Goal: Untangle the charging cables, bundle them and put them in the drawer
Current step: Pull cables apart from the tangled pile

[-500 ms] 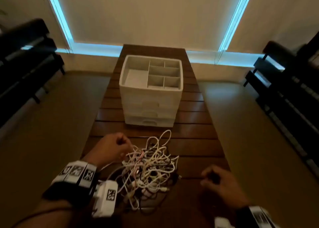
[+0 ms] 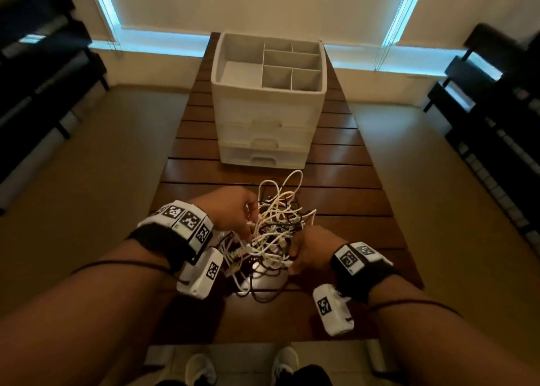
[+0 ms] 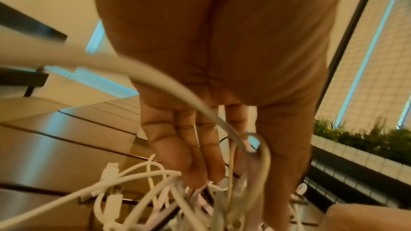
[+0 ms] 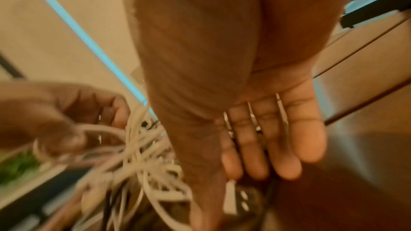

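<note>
Since the earlier head frame, the right hand (image 2: 311, 248) is no longer lying apart on the table; it is now closing in against the near-right edge of the cable tangle (image 2: 274, 227). The view itself is also sitting lower and nearer the tangle than before.

The left hand (image 2: 230, 213) is staying at the tangle's left side, as before, with its fingers (image 3: 177, 148) reaching down into the strands. In the left wrist view they are extended rather than clenched, fingertips pressing among white leads; one thick white cable (image 3: 155, 83) is draping across the palm. Whether any strand is actually pinched cannot be told.

The right hand's fingers (image 4: 273, 143) are showing mostly straight and together in the right wrist view, palm facing the tangle; the thumb is running down beside the strands. No firm hold is visible; the frame is blurred.

The tangle, white leads mixed with some dark ones, is lying on the wooden table (image 2: 350, 187), still one knotted mass. The drawer unit (image 2: 263, 122) is standing beyond the tangle, all three drawers closed.

Judgement: both hands are now engaging the tangle, so untangling is only beginning; bundling and stowing are still ahead.
</note>
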A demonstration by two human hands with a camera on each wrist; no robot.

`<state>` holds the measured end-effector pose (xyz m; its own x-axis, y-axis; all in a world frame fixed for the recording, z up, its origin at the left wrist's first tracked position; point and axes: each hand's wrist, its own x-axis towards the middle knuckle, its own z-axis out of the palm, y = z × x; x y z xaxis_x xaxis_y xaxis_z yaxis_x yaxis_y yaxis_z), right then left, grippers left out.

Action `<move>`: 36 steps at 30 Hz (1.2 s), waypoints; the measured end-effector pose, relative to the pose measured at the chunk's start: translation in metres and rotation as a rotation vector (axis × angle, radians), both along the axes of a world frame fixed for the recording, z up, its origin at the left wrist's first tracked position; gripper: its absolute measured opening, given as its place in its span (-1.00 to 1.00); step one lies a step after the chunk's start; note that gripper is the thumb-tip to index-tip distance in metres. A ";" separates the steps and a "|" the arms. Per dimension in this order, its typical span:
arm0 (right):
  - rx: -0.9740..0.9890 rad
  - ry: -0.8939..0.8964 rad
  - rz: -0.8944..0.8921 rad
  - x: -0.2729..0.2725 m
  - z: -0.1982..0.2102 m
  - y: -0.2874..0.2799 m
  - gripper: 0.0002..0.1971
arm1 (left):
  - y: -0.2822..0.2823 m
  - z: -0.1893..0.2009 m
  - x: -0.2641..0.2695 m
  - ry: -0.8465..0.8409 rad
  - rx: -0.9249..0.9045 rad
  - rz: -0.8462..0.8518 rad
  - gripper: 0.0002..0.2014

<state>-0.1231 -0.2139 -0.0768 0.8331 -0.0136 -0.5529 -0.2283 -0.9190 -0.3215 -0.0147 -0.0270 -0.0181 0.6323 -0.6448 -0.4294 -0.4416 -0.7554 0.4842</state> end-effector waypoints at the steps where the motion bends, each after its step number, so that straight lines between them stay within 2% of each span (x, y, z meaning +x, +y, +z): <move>1: -0.050 -0.027 0.033 -0.001 -0.003 0.005 -0.69 | 0.001 0.000 0.001 -0.056 0.035 -0.021 -0.69; 3: -0.109 -0.053 0.100 -0.004 -0.005 0.014 -0.69 | 0.001 0.001 -0.001 -0.175 0.061 -0.036 -0.72; 6: -0.107 -0.094 0.118 -0.006 0.006 0.016 -0.76 | -0.005 0.013 -0.011 -0.276 -0.097 0.001 -0.80; 8: -0.022 -0.198 0.032 -0.006 0.023 0.012 -0.90 | -0.012 0.020 -0.021 -0.219 -0.238 0.028 -0.88; 10: 0.066 -0.324 -0.036 -0.006 0.045 0.008 -0.87 | -0.018 0.021 -0.032 -0.154 -0.288 0.010 -0.93; 13: 0.222 -0.447 -0.119 -0.009 0.073 0.011 -0.93 | -0.022 0.012 -0.047 -0.116 -0.272 -0.001 -0.86; 16: 0.284 -0.558 -0.200 -0.013 0.074 0.016 -0.90 | -0.014 0.003 -0.057 -0.051 -0.366 0.072 -0.74; 18: 0.430 -0.613 -0.319 -0.019 0.069 0.021 -0.89 | -0.007 -0.003 -0.060 0.043 -0.475 0.105 -0.81; 20: 0.663 -0.665 -0.468 -0.028 0.066 0.030 -0.86 | -0.004 -0.007 -0.064 0.113 -0.612 0.172 -0.88; 23: 1.018 -0.538 -0.579 -0.039 0.061 0.040 -0.70 | -0.006 -0.002 -0.066 0.212 -0.855 0.351 -0.87; 25: 0.980 -0.443 -0.535 -0.040 0.051 0.045 -0.68 | -0.009 0.010 -0.069 0.314 -0.978 0.419 -0.87; 28: 0.762 -0.451 -0.463 -0.037 0.035 0.050 -0.86 | -0.017 0.026 -0.077 0.447 -1.103 0.373 -0.85; 31: 0.609 -0.497 -0.425 -0.029 0.031 0.048 -0.96 | -0.020 0.028 -0.075 0.366 -1.130 0.365 -0.82; 34: 0.482 -0.627 -0.364 -0.021 0.046 0.044 -0.82 | -0.007 0.021 -0.055 0.256 -1.166 0.542 -0.79; 36: 0.438 -0.762 -0.316 -0.017 0.064 0.046 -0.82 | 0.001 0.017 -0.043 0.306 -1.243 0.699 -0.75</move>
<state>-0.1399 -0.1684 -0.0125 0.9665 -0.2205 0.1317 -0.0317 -0.6115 -0.7906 -0.0577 -0.0259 -0.0007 0.9544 -0.2984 -0.0080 0.0704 0.1989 0.9775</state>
